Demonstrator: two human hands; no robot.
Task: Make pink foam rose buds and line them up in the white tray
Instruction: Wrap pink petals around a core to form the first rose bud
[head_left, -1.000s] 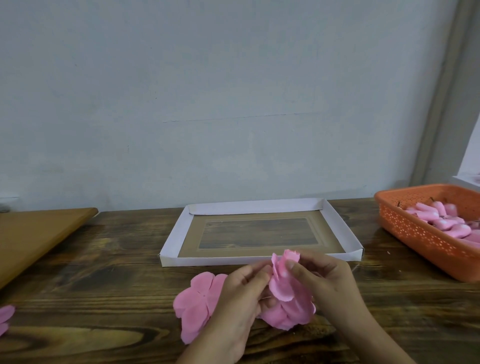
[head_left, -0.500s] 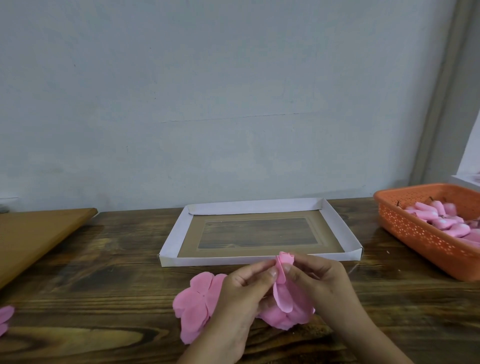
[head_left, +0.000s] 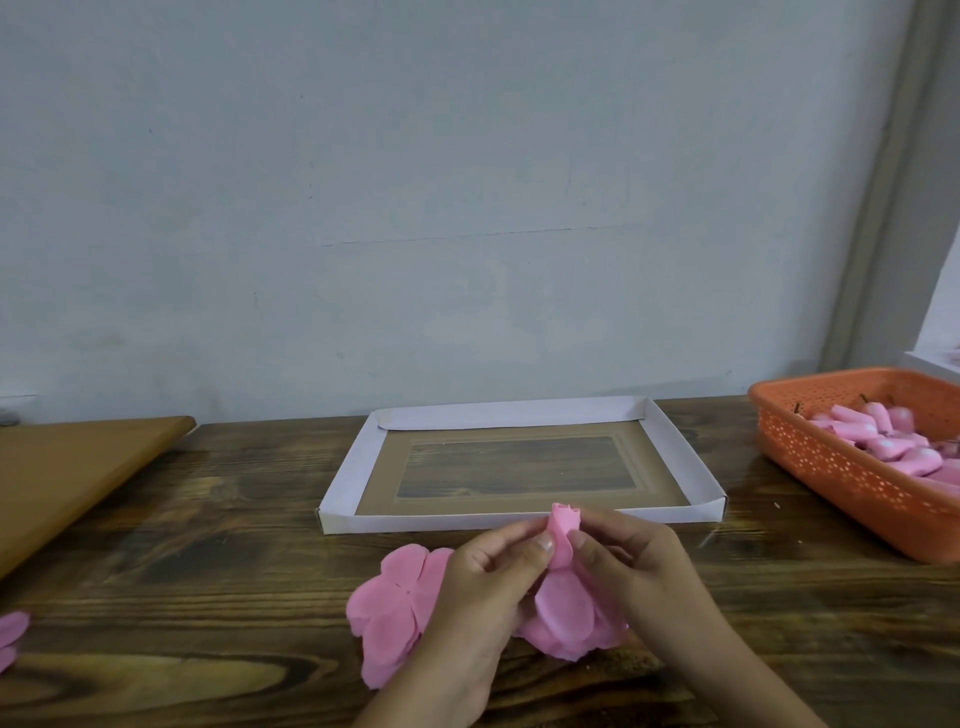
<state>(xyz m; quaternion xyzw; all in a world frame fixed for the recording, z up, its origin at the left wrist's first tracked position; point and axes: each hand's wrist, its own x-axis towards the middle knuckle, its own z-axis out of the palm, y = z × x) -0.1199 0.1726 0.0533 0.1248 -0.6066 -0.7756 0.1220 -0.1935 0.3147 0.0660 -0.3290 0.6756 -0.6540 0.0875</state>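
The left hand (head_left: 488, 582) hides part of the flat petals (head_left: 395, 618) on the table. The picture's right edge cuts off the orange basket (head_left: 831, 457). Pink petals (head_left: 10, 636) at the left edge show only partly.

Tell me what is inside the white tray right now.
No buds lie in the white tray: only its brown cardboard floor with a clear window showing the wood table. The hands and rolled pink petal cover part of its near wall.
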